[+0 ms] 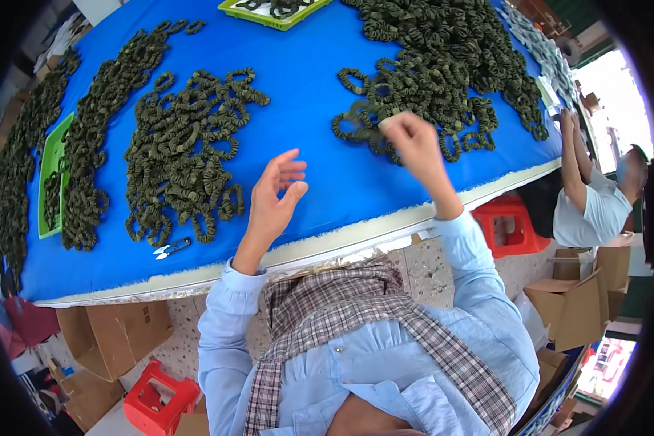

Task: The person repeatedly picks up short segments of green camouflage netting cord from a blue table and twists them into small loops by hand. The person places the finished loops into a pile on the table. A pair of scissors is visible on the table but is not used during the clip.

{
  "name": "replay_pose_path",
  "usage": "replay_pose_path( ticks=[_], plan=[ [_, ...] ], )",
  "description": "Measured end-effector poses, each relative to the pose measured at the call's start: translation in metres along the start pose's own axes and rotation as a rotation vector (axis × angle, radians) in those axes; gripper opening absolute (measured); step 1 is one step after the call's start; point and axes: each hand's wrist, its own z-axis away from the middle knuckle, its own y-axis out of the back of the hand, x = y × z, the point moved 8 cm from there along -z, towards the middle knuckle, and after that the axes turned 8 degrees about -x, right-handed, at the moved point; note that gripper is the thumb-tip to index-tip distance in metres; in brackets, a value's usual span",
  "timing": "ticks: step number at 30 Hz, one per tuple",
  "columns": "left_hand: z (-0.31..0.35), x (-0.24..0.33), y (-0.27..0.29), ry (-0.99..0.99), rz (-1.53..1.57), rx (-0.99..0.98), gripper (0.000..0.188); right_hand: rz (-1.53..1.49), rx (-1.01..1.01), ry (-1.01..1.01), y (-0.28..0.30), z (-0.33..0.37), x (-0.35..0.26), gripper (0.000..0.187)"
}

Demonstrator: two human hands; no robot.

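Over the blue tabletop (pixel 305 94), my left hand (pixel 275 196) hovers with fingers spread and nothing in it. Thumb and fingers of my right hand (pixel 418 149) are pinched on a dark green scrunchie (pixel 367 116), smeared by motion, at the near left edge of a large heap of scrunchies (pixel 443 80). These are ribbed, gathered rings of dark green fabric. Left of my left hand lies another pile of scrunchies (pixel 185 152). A small pair of thread snips (pixel 171 248) rests at that pile's near end.
More scrunchies (pixel 116 94) run along the left, beside a green tray (pixel 51 174). Another green tray (pixel 276 18) sits at the far side. A co-worker (pixel 592 189) is at the right edge. Red stools (pixel 512 225) and cardboard boxes (pixel 116 334) stand below.
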Motion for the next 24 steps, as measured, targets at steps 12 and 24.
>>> replay_pose_path(
  ticks=[12,24],
  plan=[
    [0.017,-0.034,0.007,0.184,0.000,-0.113,0.023,0.519,-0.032,0.388,-0.056,-0.070,-0.057,0.026],
    [0.016,-0.031,0.009,0.195,0.017,-0.145,0.023,0.363,-0.033,0.337,-0.184,-0.163,-0.031,0.025]
  ],
)
